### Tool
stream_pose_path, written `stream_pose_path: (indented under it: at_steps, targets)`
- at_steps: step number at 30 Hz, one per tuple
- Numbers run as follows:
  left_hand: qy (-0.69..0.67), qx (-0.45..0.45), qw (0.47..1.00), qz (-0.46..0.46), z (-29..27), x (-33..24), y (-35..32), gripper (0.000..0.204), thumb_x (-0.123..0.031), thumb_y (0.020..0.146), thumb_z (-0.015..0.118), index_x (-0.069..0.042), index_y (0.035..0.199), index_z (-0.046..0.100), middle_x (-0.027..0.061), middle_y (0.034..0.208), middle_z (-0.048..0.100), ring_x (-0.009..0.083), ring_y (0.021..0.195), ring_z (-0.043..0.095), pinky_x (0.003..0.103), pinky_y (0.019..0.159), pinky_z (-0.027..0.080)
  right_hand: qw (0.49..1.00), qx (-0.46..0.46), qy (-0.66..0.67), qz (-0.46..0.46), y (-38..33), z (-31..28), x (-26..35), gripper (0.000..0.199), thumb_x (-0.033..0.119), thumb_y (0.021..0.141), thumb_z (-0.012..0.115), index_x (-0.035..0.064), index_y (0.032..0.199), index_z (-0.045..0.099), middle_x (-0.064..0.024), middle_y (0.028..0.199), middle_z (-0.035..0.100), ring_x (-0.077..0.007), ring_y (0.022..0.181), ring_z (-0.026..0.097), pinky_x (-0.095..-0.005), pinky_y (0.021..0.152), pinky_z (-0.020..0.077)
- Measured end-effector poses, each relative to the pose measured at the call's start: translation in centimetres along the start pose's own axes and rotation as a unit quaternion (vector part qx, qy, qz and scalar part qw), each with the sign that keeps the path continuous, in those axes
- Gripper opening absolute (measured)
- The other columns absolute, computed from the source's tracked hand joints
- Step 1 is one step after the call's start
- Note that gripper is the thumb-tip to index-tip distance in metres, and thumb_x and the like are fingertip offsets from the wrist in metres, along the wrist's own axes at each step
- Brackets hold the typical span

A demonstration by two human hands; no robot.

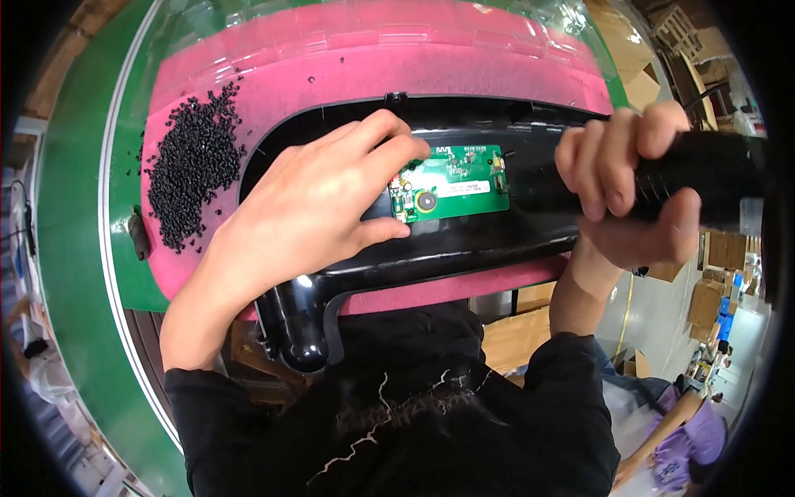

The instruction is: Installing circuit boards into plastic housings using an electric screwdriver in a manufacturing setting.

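A green circuit board (476, 201), with a white label and a round part, lies in a long, glossy black plastic housing (389, 257). My left hand (319, 195) reaches over the housing; its thumb and fingertips grip the board's left end from the near and far sides. A small dark piece shows by the index fingertip, too small to make out. Raised at the right, my right hand (625, 170) is closed round a thick black cylinder with a ribbed grip, which looks like an electric screwdriver (720, 178). Its tip is hidden.
A heap of small black screws (195, 161) lies on the pink mat (286, 74), left of the housing. A dark lump (138, 234) sits at the mat's left edge. Clear plastic (397, 35) crosses the far side. Another person in purple (696, 435) is at the lower right, near cardboard boxes (705, 302).
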State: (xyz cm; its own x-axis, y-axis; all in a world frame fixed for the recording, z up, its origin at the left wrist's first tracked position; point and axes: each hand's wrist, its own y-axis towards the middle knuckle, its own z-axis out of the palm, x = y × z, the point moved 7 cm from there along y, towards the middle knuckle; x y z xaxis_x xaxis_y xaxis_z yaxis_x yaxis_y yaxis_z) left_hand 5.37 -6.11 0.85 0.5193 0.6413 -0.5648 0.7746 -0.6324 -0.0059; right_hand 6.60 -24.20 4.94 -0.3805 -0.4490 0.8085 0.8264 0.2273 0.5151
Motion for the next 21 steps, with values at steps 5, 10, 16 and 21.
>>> stream_pose_path:
  at_steps: [5,10,16,21]
  targets:
    - [0.007,-0.010,1.000,-0.002,-0.1,0.4,-0.4,0.059,-0.013,0.059,0.080,-0.007,0.111,0.053,0.0064,0.111,0.053,0.0298,0.098,0.057,0.038,0.077,0.049,0.998,-0.014,-0.052,0.026,0.2,1.0,-1.1,0.045,0.048,0.080,0.058,0.0086,0.097,0.045,0.0053,0.056,0.040,-0.0060,0.041,0.035,-0.0235,0.046,0.0310]
    - [-0.010,-0.035,0.999,0.006,-0.7,-0.1,-0.3,0.055,-0.015,0.062,0.079,-0.006,0.110,0.054,0.0070,0.109,0.055,0.0288,0.096,0.058,0.037,0.077,0.049,0.999,-0.035,-0.027,-0.003,0.0,0.7,-1.2,0.052,0.052,0.080,0.058,0.0069,0.105,0.050,0.0057,0.057,0.041,-0.0055,0.040,0.034,-0.0229,0.045,0.0292]
    - [0.125,-0.234,0.963,0.051,-4.6,-0.8,-0.6,0.031,-0.008,0.075,0.068,-0.001,0.103,0.060,0.0116,0.101,0.059,0.0303,0.095,0.056,0.036,0.086,0.044,0.955,-0.197,0.210,0.070,1.0,-4.0,-2.0,0.033,0.025,0.092,0.055,-0.0006,0.111,0.048,0.0001,0.074,0.048,-0.0105,0.067,0.049,-0.0280,0.069,0.0418]
    - [0.169,-0.154,0.973,-0.026,-3.2,1.2,-0.3,0.024,-0.011,0.079,0.063,0.000,0.100,0.059,0.0167,0.095,0.060,0.0357,0.089,0.058,0.041,0.075,0.046,0.915,-0.363,0.171,0.046,-0.2,-7.2,-2.0,0.025,0.014,0.087,0.059,-0.0008,0.104,0.047,-0.0150,0.102,0.046,-0.0224,0.095,0.051,-0.0526,0.093,0.0441]
